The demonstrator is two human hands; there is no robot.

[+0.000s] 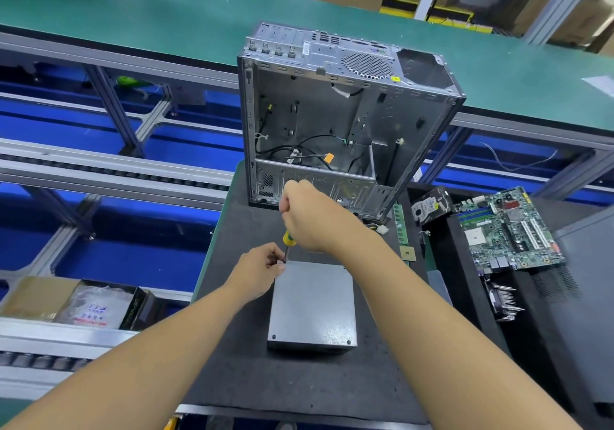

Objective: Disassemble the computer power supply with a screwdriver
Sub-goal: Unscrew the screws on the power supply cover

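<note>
Head camera looks down across a long green conveyor belt (166, 14) that runs along the far side. In front of it an open, stripped computer case (332, 123) stands at the far end of a dark work mat (299, 386), with loose black cables lying inside. The power supply (312, 303), a plain grey metal box, lies flat in the middle of the mat, nearer the person and apart from the case. To the right lies a green motherboard (508, 233), with a hard drive (428, 207) just past its left edge. The right hand (309, 217) is above the box's far left corner, fingers curled tight round the handle of the screwdriver (287, 240), which stands nearly upright. The left hand (259, 273) sits at that same corner, thumb and fingertips pinching the shaft low down by the tip. A small square processor chip (408, 252) lies on the mat to the right of the box. A screw (274, 336) sits in the lid's near left corner.
</note>
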